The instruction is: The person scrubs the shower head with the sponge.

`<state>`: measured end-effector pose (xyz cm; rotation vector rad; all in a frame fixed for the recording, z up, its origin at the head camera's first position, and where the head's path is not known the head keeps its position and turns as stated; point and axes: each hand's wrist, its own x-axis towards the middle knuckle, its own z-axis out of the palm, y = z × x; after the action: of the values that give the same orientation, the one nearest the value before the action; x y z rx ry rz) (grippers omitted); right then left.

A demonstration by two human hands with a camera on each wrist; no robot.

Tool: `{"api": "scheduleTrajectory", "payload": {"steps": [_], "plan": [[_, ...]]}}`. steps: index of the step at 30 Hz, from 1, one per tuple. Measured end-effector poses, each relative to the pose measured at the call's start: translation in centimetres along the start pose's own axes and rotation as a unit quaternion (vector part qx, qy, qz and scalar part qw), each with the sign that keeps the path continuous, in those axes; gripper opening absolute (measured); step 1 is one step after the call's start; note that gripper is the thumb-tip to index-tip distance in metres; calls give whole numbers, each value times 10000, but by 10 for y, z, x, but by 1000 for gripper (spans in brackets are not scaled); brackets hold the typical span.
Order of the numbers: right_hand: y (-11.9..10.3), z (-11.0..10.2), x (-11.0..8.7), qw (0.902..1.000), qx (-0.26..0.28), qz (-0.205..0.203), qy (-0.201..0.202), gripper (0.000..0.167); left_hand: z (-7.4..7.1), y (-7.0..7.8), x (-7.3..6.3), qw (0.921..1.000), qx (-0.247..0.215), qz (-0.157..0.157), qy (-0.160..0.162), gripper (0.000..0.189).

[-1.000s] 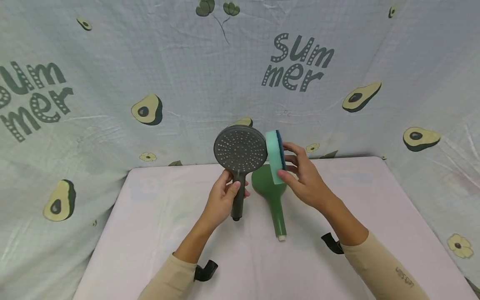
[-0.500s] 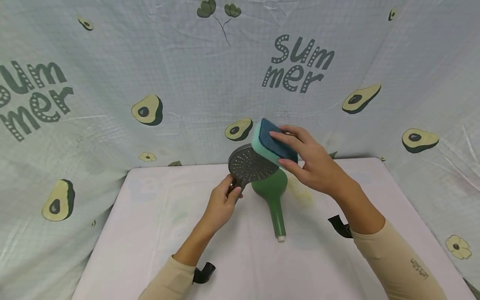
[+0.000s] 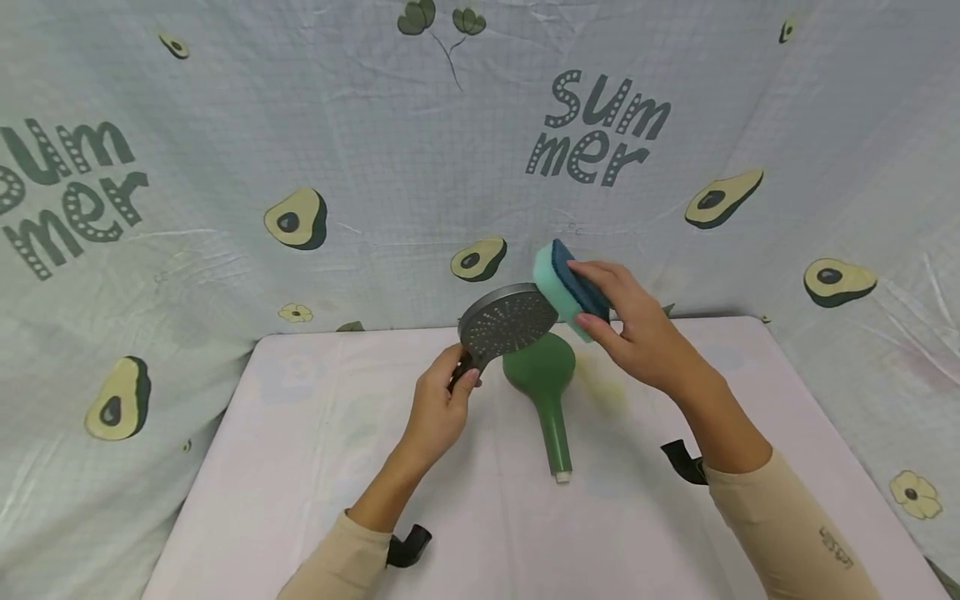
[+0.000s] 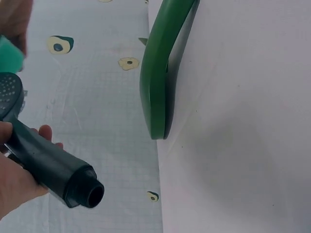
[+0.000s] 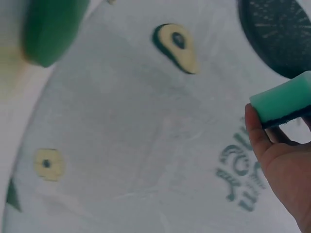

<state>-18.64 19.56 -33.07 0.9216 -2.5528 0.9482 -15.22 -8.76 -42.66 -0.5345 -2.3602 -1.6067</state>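
Observation:
My left hand (image 3: 437,408) grips a dark grey shower head (image 3: 510,320) by its handle, holding it above the table with the perforated face tilted. In the left wrist view the threaded end of the shower head's handle (image 4: 53,162) sticks out past the fingers. My right hand (image 3: 637,333) pinches a sponge (image 3: 558,283), light green foam with a dark blue scrubbing layer, between thumb and fingers. The foam side faces the shower head, right at its rim in the head view. A green shower head (image 3: 551,408) lies on the table below and between the hands.
The pale pink table (image 3: 315,467) meets a patterned cloth backdrop (image 3: 390,208) at its far edge. Black wrist mounts (image 3: 408,546) stick out from both sleeves. A yellowish patch (image 3: 603,387) marks the table right of the green shower head.
The left hand has tipped the grey shower head and moved its head to the right. The sponge swung up over its face, then shifted right to its rim. The green shower head stays put.

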Motion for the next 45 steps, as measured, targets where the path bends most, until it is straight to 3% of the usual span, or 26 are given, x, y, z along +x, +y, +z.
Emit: {"api": "scheduleTrajectory", "payload": {"steps": [4, 9, 14, 19, 23, 25, 32, 38, 41, 45], "plan": [[17, 1, -5, 9998, 38, 193, -29, 60, 1, 3, 0, 9997, 246, -26, 34, 36], [7, -1, 1, 9996, -214, 162, 43, 60, 4, 4, 0, 9989, 470, 56, 66, 42], [-12, 0, 10, 9925, -1094, -538, 74, 62, 5, 2, 0, 9960, 840, 209, 216, 42], [-28, 19, 12, 9620, -2243, -1549, 146, 62, 5, 2, 2, 9948, 990, -103, 195, 41], [-34, 36, 8, 9321, -3061, -1928, 164, 62, 6, 3, 3, 9943, 924, -529, 59, 41], [-32, 39, 6, 9254, -3243, -1949, 216, 62, 6, 4, 4, 9940, 846, -689, -31, 42], [-15, 27, 9, 9343, -3183, -1491, 597, 69, 9, 6, 5, 9928, 482, -1050, -321, 48], [-12, 39, 6, 9333, -3104, -1694, 626, 65, 11, 6, 4, 9909, 320, -1211, -486, 50], [-15, 56, -1, 9287, -3152, -1882, 523, 66, 13, 5, 4, 9908, 309, -1199, -546, 49], [-16, 76, -8, 9154, -3437, -2055, 420, 63, 13, 5, 4, 9909, 242, -1237, -478, 48]]}}
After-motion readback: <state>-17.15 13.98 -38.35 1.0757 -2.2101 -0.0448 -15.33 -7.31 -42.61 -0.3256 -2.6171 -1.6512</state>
